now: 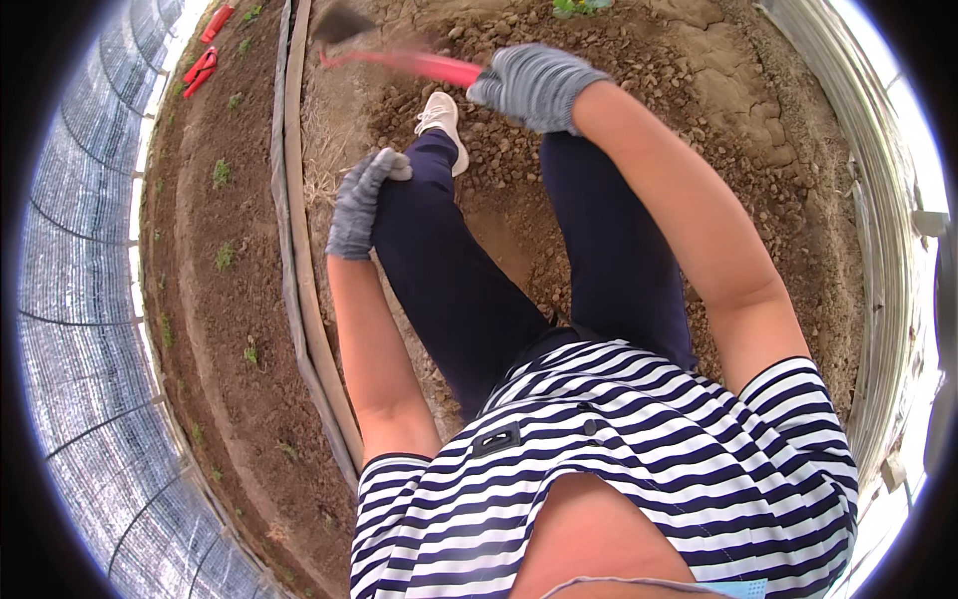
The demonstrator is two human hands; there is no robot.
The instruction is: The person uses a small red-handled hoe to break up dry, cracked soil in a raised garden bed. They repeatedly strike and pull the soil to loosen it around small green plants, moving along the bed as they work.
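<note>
My right hand point(535, 86), in a grey knitted glove, grips the red handle point(449, 70) of a short hoe. The hoe's dark metal blade point(340, 26) is blurred and hangs at upper left, over bare soil. My left hand point(358, 202), gloved alike, rests on my left knee with its fingers bent over the dark trousers point(434, 217); I see nothing in it. Broken, clumpy soil point(509, 161) lies between and around my legs. One light shoe point(441, 120) stands on this ground beyond the left knee.
A wooden board point(299, 187) and a grey strip point(280, 150) run along my left side. Past them is a bed with several small green plants point(224, 254). Two red objects point(200, 73) lie far left. A leafy plant point(580, 7) grows ahead. Plastic sheeting point(883, 187) borders the right.
</note>
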